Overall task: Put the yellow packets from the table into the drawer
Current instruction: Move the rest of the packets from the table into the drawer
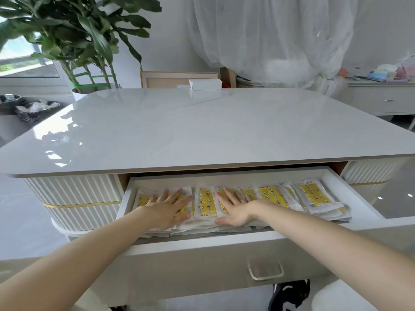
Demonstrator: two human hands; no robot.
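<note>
The white drawer (224,240) under the table (202,126) stands pulled out toward me. Several yellow packets (314,195) in clear wrapping lie in it in overlapping stacks from left to right. My left hand (167,206) lies flat, fingers straight, on the packets at the drawer's left. My right hand (233,208) lies flat on the packets near the middle, fingers spread. One packet (205,202) shows between the two hands. Neither hand grips anything. No yellow packets show on the glossy tabletop.
A small white box (205,84) sits at the table's far edge. A potted plant (85,41) stands at the back left, and a white sideboard (381,97) with clutter at the back right. A metal handle (265,269) is on the drawer front.
</note>
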